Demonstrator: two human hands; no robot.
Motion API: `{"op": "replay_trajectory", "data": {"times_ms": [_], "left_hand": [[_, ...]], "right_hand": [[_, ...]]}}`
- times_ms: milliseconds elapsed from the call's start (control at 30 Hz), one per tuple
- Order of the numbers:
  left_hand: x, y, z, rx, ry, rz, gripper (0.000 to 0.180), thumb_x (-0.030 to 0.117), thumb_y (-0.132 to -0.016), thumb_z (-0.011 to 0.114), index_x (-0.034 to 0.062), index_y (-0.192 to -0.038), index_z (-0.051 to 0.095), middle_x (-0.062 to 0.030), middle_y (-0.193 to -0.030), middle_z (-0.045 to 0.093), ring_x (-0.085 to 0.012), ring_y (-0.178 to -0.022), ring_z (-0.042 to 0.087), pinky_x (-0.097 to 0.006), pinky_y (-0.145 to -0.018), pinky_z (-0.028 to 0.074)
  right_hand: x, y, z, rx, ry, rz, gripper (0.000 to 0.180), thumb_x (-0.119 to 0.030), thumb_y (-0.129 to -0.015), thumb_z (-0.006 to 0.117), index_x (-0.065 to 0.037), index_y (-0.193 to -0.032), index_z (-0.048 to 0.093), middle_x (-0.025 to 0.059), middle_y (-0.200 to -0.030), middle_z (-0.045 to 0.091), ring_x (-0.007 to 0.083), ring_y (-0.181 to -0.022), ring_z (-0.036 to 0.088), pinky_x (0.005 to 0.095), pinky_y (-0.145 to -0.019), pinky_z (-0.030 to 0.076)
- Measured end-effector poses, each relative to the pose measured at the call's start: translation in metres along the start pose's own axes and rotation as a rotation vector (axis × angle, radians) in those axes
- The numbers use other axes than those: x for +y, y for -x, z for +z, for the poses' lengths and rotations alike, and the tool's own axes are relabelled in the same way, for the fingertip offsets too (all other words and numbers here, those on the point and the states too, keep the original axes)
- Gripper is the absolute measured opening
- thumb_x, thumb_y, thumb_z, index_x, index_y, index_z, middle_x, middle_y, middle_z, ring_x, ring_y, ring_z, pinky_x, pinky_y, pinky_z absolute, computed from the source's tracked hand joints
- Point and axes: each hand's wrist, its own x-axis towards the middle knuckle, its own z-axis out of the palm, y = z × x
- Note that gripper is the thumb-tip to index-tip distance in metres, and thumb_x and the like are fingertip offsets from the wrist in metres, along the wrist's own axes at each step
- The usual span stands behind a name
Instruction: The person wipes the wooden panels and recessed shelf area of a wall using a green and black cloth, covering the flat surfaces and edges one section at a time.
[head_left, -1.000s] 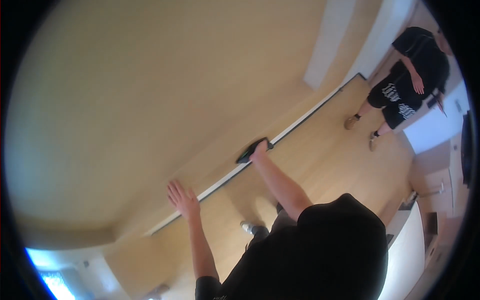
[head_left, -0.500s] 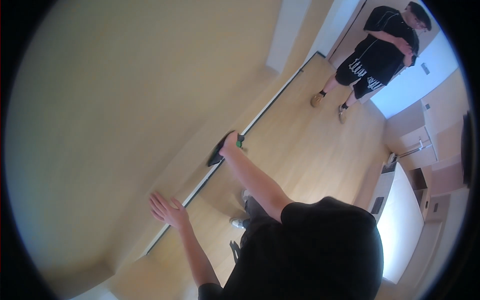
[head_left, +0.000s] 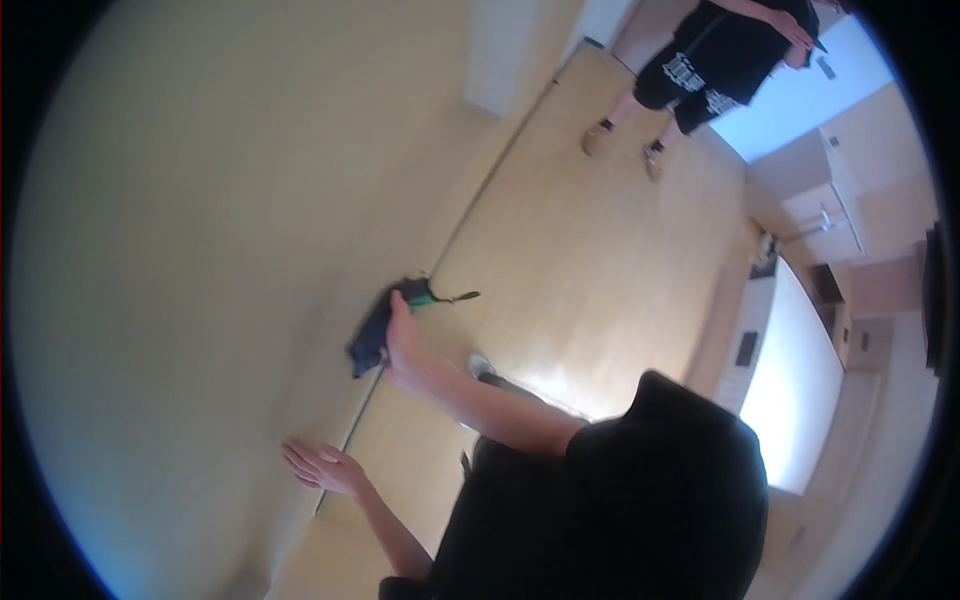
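Observation:
My right hand (head_left: 402, 345) is closed on a dark, soft-looking thing (head_left: 373, 328) with a green patch and a short strap dangling from its far end. Its exact kind is unclear through the blur. It is up at the pale wall (head_left: 220, 250); whether it touches the wall I cannot tell. Lower and to the left, my left hand (head_left: 328, 470) is open and holds nothing, fingers stretched out toward the wall.
A dark strip (head_left: 480, 200) runs along the wall's foot beside the wood-look floor (head_left: 600, 250). At the far right another person (head_left: 720, 60) in black stands with hands together. A long unit with a bright white top (head_left: 790, 390) stands to my right.
My right hand and the dark thing have moved left and slightly down; the thing has turned and its strap now swings out. My left hand is lower. The whole view has shifted.

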Motion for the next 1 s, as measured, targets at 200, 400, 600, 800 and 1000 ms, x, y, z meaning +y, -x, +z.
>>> {"op": "replay_trajectory", "data": {"times_ms": [200, 400, 600, 800, 1000], "left_hand": [[0.014, -0.011, 0.009, 0.078, 0.05, -0.046, 0.064, 0.054, -0.099, 0.028, 0.01, -0.144, 0.04, -0.0125, -0.145, 0.043, -0.0332, -0.132, 0.042, -0.055, -0.103, 0.031], [0.002, -0.005, 0.003, 0.14, -0.037, -0.044, 0.064, 0.055, -0.099, 0.024, 0.0084, -0.139, 0.044, -0.0141, -0.141, 0.047, -0.0346, -0.129, 0.044, -0.055, -0.102, 0.031], [0.006, 0.006, 0.013, 0.16, 0.016, -0.032, 0.06, 0.048, -0.1, 0.026, 0.0066, -0.139, 0.044, -0.0174, -0.138, 0.048, -0.0365, -0.125, 0.046, -0.057, -0.101, 0.031], [0.012, 0.006, 0.012, 0.09, 0.011, -0.017, 0.059, 0.046, -0.1, 0.03, 0.0038, -0.14, 0.041, -0.0158, -0.142, 0.044, -0.035, -0.13, 0.041, -0.055, -0.103, 0.027], [0.013, 0.003, 0.004, 0.027, 0.057, -0.013, 0.055, 0.04, -0.1, 0.033, 0.0036, -0.141, 0.041, -0.0154, -0.144, 0.043, -0.0356, -0.13, 0.041, -0.054, -0.103, 0.028]], "right_hand": [[-0.013, -0.069, -0.024, 0.169, 0.029, -0.055, 0.054, -0.049, -0.098, 0.037, -0.006, -0.129, 0.045, 0.0141, -0.125, 0.054, 0.0264, -0.112, 0.055, 0.0397, -0.091, 0.047], [0.035, -0.149, -0.029, 0.539, -0.168, 0.007, 0.066, -0.051, -0.094, 0.035, -0.004, -0.141, 0.034, 0.0198, -0.141, 0.043, 0.0359, -0.129, 0.043, 0.0469, -0.105, 0.037], [0.003, -0.198, -0.09, -0.008, -0.439, 0.104, 0.066, -0.054, -0.096, 0.027, -0.005, -0.136, 0.044, 0.0135, -0.138, 0.047, 0.0319, -0.127, 0.045, 0.0477, -0.107, 0.037], [0.011, -0.126, -0.051, -0.038, -0.35, -0.063, 0.055, -0.044, -0.1, 0.031, -0.004, -0.137, 0.04, 0.0118, -0.14, 0.046, 0.0307, -0.126, 0.045, 0.0443, -0.105, 0.038], [0.024, -0.005, 0.004, 0.238, 0.303, -0.291, 0.058, -0.046, -0.102, 0.035, -0.001, -0.138, 0.039, 0.0102, -0.136, 0.048, 0.022, -0.122, 0.047, 0.031, -0.103, 0.037]]}}
